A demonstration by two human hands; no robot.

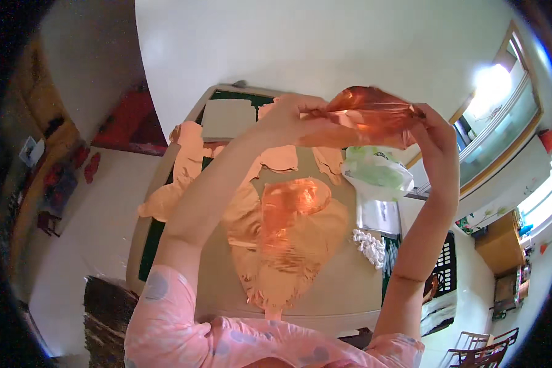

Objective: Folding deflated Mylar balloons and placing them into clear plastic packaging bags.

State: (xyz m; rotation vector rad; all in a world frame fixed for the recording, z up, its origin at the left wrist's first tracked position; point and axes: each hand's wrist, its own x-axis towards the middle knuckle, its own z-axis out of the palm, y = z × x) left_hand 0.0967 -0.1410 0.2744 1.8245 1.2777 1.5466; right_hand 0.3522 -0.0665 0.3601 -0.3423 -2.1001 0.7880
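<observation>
Table [343, 291], bare near right, copper foil [377, 116] between hands [291, 116] [436, 136]

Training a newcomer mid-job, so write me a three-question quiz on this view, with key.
1. What do the left hand and right hand hold between them?
2. Which lies lower in the view: the green-and-white plastic bag or the heap of small white pieces?
3. True or false: the large, flat copper-orange foil shape lies right of that heap.
Key: 1. A shiny copper-orange foil piece. 2. The heap. 3. False; it lies left.

beige table [337, 291] with orange foil pieces [288, 242]
</observation>
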